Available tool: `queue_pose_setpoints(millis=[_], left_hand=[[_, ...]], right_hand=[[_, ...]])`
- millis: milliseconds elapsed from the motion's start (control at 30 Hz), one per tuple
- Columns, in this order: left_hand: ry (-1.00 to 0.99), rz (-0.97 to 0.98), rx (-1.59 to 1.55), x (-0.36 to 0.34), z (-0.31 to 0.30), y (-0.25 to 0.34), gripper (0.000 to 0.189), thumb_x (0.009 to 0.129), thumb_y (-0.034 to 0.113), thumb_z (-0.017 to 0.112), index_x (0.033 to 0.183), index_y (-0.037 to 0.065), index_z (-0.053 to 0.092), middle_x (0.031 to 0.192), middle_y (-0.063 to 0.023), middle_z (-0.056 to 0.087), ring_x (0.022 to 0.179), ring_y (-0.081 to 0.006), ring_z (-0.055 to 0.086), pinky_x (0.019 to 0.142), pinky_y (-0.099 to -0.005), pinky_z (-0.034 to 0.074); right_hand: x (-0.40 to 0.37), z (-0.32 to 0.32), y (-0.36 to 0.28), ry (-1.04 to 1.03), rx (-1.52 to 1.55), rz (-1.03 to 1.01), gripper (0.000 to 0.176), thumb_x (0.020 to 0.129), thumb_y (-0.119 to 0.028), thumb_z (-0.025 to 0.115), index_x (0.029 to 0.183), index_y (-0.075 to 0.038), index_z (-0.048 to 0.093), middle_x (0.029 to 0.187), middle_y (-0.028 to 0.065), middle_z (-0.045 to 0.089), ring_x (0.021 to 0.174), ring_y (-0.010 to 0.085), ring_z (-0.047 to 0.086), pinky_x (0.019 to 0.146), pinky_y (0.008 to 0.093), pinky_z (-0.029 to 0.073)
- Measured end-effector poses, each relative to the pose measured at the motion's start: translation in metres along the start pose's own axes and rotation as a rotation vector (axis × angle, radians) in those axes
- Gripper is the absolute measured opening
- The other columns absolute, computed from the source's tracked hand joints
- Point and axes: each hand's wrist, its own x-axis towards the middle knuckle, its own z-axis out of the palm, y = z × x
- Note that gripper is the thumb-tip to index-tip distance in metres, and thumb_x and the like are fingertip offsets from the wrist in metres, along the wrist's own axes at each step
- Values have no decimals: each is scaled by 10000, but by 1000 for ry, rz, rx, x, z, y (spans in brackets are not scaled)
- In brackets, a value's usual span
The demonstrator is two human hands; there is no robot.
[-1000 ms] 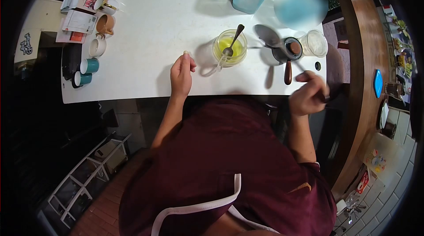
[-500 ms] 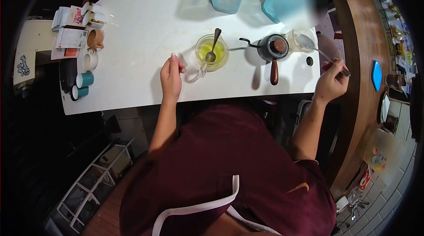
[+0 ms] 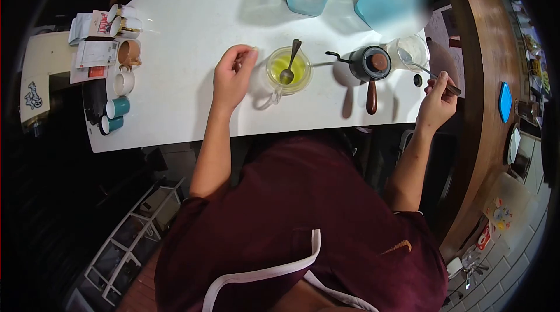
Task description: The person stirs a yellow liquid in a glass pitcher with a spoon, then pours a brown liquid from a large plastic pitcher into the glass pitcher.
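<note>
On the white table (image 3: 186,32), a blur hides much of the right-hand blue container (image 3: 373,2). My left hand (image 3: 230,78), narrow with fingers curled in, hovers left of the glass cup (image 3: 298,81). My right hand (image 3: 437,105) grips the long spoon (image 3: 432,73) by its dark handle end. Its long axis slants forward-left from my fingers, bowl end pointing into the glass jar (image 3: 421,47), where glare obscures it, well apart from my left hand.
</note>
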Motion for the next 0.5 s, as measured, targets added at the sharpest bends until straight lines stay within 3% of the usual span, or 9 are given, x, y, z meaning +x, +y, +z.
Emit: queue_pose_setpoints(millis=[67,133,233,300,333,367,467,500], left_hand=[[-148,155,44,11,5,12,179,839,169,646,952,31,625,795,17,550,690,-64,434,610,-201,364],[-224,182,166,22,10,33,230,804,180,679,993,55,639,846,-5,572,731,-103,469,642,-220,398],[-379,356,336,35,25,40,253,777,164,698,1013,85,650,906,-17,600,808,-146,523,745,-264,424],[-412,432,353,42,32,38,233,773,173,702,984,81,660,907,-22,611,818,-152,536,741,-271,432],[-424,510,378,46,35,37,216,770,182,705,955,77,670,907,-27,621,828,-157,550,737,-279,439],[-427,515,372,49,36,37,216,770,182,705,955,77,670,907,-27,621,828,-157,550,737,-279,439],[-474,549,354,55,38,36,169,764,180,709,892,74,684,877,-27,641,847,-162,569,722,-291,453],[-482,593,361,56,38,36,151,767,178,707,870,70,685,851,-23,645,838,-161,571,714,-290,456]], right_hand=[[-5,-2,1,-5,2,10,256,902,-207,592,973,37,556,691,42,576,567,59,490,528,191,394],[-17,0,-6,30,-22,27,279,895,-197,602,1023,44,543,738,36,572,628,50,495,555,173,376],[-42,-7,8,74,-90,106,312,884,-193,617,1080,34,529,802,39,571,699,54,491,590,187,377],[-70,-8,6,-171,-353,196,262,892,-238,597,1004,-2,605,828,40,578,751,89,504,666,237,418],[-85,-4,12,-265,-338,281,305,912,-290,561,992,1,607,807,-3,572,668,61,469,606,199,380],[-97,1,17,-346,-335,315,322,924,-308,536,997,-2,605,785,13,575,665,64,472,590,206,380],[-115,21,-3,-395,-134,637,352,942,-334,500,986,2,597,712,7,543,577,50,443,504,194,333],[-116,23,-1,-396,-134,633,352,942,-334,500,986,2,597,712,7,543,577,50,443,504,194,333]])
